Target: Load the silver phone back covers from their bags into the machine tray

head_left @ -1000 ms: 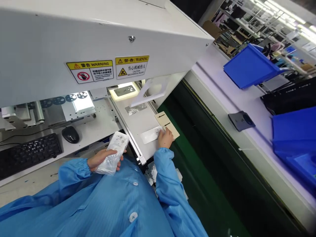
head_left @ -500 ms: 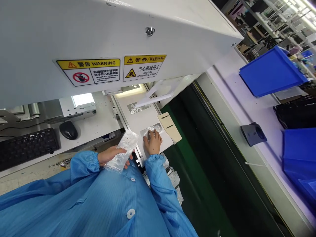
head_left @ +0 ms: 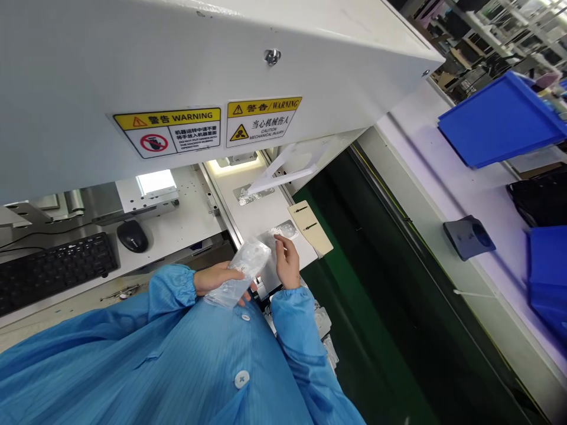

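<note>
My left hand (head_left: 218,278) is closed around a clear plastic bag (head_left: 252,258), its thumb lying across the top. Whatever sits inside the bag cannot be made out through the glare. My right hand (head_left: 287,262) is just right of the bag, fingers stretched and slightly bent, with nothing visible in it. Its fingertips are at the near edge of a shiny flat metal plate (head_left: 287,229) on the white conveyor belt (head_left: 250,223); whether they touch it cannot be told. A second such plate (head_left: 254,196) lies farther up the belt, partly behind a white bracket.
A white machine housing (head_left: 186,71) with warning labels overhangs the belt. Left are a black mouse (head_left: 132,236) and keyboard (head_left: 57,271). A beige panel (head_left: 312,227) juts from the belt's right side. Several wrapped metal parts (head_left: 323,321) lie below my right sleeve. A blue bin (head_left: 500,124) stands on the far bench.
My right hand has drawn back from the near plate, where its fingers rested. My left hand has brought the bag rightward, closer to the right hand. The view has shifted slightly.
</note>
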Demonstrator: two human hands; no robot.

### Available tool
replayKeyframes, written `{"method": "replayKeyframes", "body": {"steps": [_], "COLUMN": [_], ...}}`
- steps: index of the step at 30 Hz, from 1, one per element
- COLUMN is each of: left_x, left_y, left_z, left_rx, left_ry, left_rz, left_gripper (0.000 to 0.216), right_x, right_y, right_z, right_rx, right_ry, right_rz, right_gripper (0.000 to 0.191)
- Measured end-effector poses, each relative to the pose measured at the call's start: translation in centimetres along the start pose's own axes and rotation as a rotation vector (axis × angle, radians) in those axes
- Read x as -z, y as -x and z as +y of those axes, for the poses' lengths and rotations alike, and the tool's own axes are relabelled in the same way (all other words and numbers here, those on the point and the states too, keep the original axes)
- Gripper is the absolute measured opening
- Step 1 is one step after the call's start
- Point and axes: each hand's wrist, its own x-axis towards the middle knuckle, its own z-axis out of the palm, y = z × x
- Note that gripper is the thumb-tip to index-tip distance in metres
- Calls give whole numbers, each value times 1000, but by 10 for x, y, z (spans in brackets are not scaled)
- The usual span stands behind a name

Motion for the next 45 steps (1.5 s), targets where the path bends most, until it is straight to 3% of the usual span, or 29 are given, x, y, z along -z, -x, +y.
{"method": "replayKeyframes", "body": {"steps": [2, 5, 8, 11, 16, 18, 20, 23, 28, 31, 35, 40, 45], "left_x": [-3, -5, -7, -8, -3, 2, 7, 11, 9, 10, 14, -3, -44], "left_y": [-5, -9, -10, -9, -6, -4, -3, -2, -1, 5, 10, -15, -60], "left_z": [-2, -6, -6, -4, -5, -7, -8, -5, 2, 3, -3, -19, -51], "left_rx": [16, 46, 85, 119, 161, 143, 139, 130, 93, 96, 88, 148, 374], "left_ry": [-34, -113, -209, -289, -351, -280, -201, -170, -199, -208, -212, -286, -454], "left_rz": [-39, -87, -121, -120, -110, -61, 19, 127, 189, 225, 251, 123, -81], "left_gripper": [43, 43, 42, 38, 31, 32, 33, 33, 35, 42, 50, 71, 86], "right_x": [12, 25, 29, 38, 97, 122, 134, 120, 80, 88, 111, 93, 82], "right_y": [5, 13, 20, 23, 32, 42, 52, 52, 18, 17, 60, 98, 110], "right_z": [-17, -34, -36, -21, 33, 56, 76, 97, 107, 109, 126, 159, 159], "right_rx": [-30, -58, -91, -110, -183, -254, -331, -420, -471, -429, -478, -677, -671], "right_ry": [-179, -254, -242, -202, -137, -108, -61, 47, 239, 238, 275, 437, 444], "right_rz": [-107, -236, -240, -60, 568, 655, 615, 514, 426, 400, 372, 338, 417], "right_gripper": [36, 30, 30, 30, 33, 34, 36, 36, 27, 28, 26, 22, 27]}}
